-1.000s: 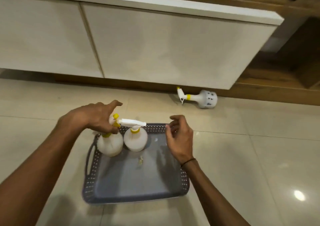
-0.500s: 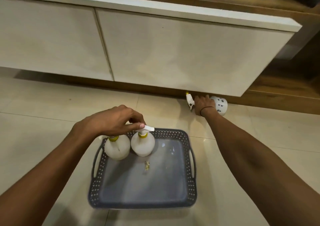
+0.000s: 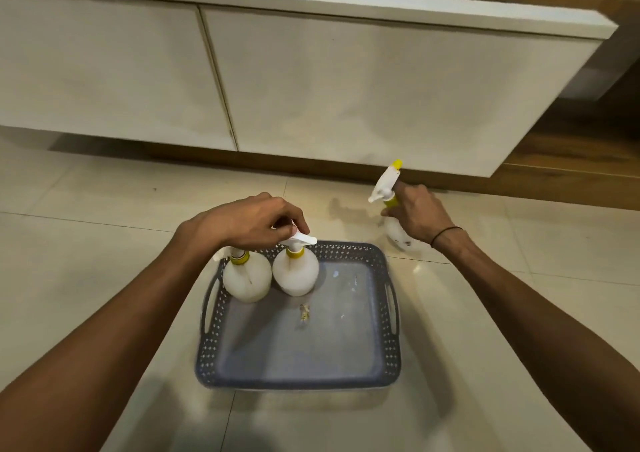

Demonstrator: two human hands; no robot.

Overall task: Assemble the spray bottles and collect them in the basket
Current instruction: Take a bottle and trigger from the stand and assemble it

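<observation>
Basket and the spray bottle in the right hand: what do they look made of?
Basket: apparently molded plastic, matte grey; perforated lattice walls with cut-out handles. Spray bottle: probably plastic, smooth milky-white body with a yellow collar and nozzle tip; the right hand covers its neck.

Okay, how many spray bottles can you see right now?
3. Two white plastic spray bottles with yellow collars stand at the grey perforated basket's far left corner: one leftmost, one beside it under the left hand. The third is held by the right hand, outside the basket.
</observation>
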